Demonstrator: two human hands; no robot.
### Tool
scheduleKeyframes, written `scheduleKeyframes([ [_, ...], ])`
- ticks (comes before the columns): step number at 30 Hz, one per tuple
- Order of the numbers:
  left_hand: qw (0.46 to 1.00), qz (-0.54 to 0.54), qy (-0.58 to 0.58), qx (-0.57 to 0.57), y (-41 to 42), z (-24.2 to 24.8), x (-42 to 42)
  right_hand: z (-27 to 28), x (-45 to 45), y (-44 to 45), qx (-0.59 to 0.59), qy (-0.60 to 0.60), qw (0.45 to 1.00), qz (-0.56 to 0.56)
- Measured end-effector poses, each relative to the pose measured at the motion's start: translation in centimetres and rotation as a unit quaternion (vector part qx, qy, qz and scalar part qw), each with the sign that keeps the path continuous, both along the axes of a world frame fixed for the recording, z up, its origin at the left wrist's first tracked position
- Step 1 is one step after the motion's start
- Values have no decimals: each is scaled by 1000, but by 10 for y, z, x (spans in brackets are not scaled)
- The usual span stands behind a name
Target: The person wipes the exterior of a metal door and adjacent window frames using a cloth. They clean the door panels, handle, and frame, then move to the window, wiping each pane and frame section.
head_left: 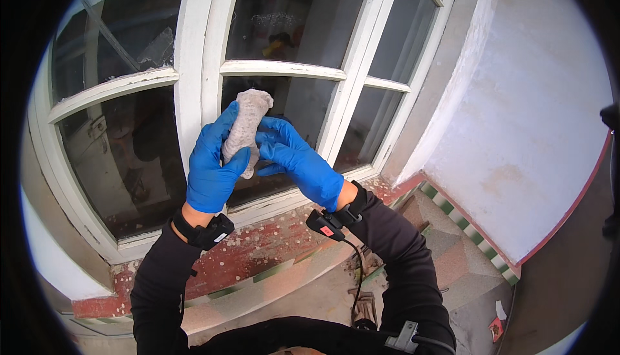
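A rolled or bunched pale grey cloth (248, 118) is upright in front of the lower middle window pane (305, 108). My left hand (213, 166), in a blue disposable glove, grips it between the fingers on its left side and the thumb across its lower front. In a matching blue glove, my right hand (302, 161) is at the cloth's right edge. Its fingers are bent and spread, with the tips close to the cloth; whether they touch it is not clear. Both hands are in front of a white-painted window frame (286, 69).
Below the window runs a red, paint-spotted sill (261, 243). A white wall (518, 113) with a red lower edge juts out at right. Black devices are strapped to both wrists, and a black cable (359, 272) hangs from the right one. Paper scraps (496, 328) lie at lower right.
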State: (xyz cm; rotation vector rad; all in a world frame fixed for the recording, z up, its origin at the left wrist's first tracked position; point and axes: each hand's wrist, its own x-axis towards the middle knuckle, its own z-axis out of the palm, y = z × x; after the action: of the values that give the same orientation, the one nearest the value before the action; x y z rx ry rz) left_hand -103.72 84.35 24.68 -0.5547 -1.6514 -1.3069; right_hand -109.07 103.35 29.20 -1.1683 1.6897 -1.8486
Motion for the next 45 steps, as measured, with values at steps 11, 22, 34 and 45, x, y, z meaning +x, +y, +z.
scheduleKeyframes([
  [11, 960, 26, -39, -275, 43, 17, -20, 1, -49, 51, -110, 65, 983, -135],
  [22, 752, 550, -100, -348, 3, -16, -27, 108, -322, 284, -230, 219, 826, -466],
  [34, 718, 604, -113, -327, 17, -25, -48, 193, -425, 254, -87, 384, 679, -620],
  [45, 692, 625, -116, -343, 20, -23, -48, 245, -363, 166, -83, 612, 552, -560],
])
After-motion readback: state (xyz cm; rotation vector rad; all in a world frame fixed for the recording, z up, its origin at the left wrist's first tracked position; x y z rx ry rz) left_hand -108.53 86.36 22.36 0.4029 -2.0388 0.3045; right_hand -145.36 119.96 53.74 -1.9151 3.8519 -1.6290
